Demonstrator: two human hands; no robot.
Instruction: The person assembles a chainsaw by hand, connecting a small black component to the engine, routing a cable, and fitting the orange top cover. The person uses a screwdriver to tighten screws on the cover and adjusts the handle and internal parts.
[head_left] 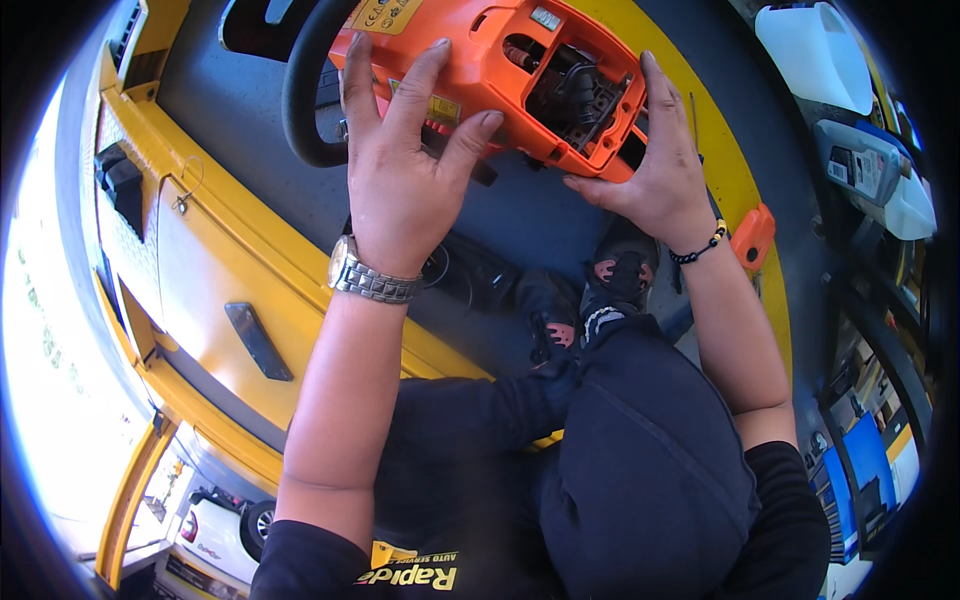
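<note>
Orange power tool (480,75) at 12 o'clock, over the grey floor (545,212); can't tell if it rests on anything. Its uncovered bay (575,95) faces up at about 1 o'clock, dark parts visible inside. Black loop handle (302,110) at 11, just beside my left hand (402,175).

Left hand: spread wide, fingers lying over the housing's near-left side, thumb at its near edge, nothing enclosed. Can't tell how hard it presses. Metal watch (365,272) on that wrist.

Right hand (662,175), 1 to 2 o'clock: partly curled, has hold of the tool's right end, fingers up the far side, thumb under the near corner. Beaded bracelet (700,247) on that wrist.

Loose orange piece (752,237) just above 3 o'clock, on the yellow floor band (735,150), near my right wrist. White plastic container (815,58) at 2. Phone (258,341) at 9, on yellow panelling (205,262).
</note>
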